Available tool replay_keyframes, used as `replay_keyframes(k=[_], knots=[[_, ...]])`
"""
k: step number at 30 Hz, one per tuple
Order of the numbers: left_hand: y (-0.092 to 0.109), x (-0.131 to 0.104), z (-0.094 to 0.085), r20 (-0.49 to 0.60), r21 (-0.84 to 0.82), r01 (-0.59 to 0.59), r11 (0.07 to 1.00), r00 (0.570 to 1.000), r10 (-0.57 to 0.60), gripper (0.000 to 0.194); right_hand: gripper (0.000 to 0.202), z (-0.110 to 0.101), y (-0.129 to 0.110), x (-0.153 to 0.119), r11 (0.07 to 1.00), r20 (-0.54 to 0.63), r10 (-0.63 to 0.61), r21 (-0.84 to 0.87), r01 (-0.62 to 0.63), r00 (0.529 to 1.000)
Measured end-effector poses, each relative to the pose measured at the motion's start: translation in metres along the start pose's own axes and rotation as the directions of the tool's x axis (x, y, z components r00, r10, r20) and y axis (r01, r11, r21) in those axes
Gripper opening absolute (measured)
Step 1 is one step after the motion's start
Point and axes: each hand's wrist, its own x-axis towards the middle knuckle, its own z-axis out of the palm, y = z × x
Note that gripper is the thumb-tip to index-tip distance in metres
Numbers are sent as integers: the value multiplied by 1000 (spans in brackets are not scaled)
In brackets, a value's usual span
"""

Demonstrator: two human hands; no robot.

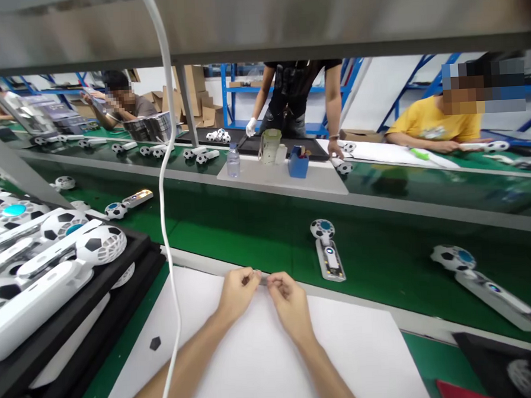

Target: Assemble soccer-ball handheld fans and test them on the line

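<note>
My left hand [240,294] and my right hand [291,301] are raised above the far edge of a white sheet [344,343]. Between their fingertips, both pinch a small thin dark-grey piece [264,280]; its exact kind is too small to make out. A loose black pentagon piece [155,344] lies on the sheet, left of my left forearm. Beyond my right hand, a football-patterned handheld device [329,252], its handle opened to show the inside, rests on the green belt [249,229].
A black tray [131,271] piled with white football-headed devices [101,244] stands at left. A white cable [168,228] hangs in front. Another device [488,288] lies at right. Across the belt are a bottle [233,160], a blue box [298,163] and several people working.
</note>
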Motion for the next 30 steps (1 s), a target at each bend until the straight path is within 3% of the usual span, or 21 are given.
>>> replay_keyframes(k=[30], knots=[[-4, 0, 1, -6, -31, 9, 999, 1000, -9, 44, 24, -1, 8, 0, 998, 13, 36, -46, -35, 999]])
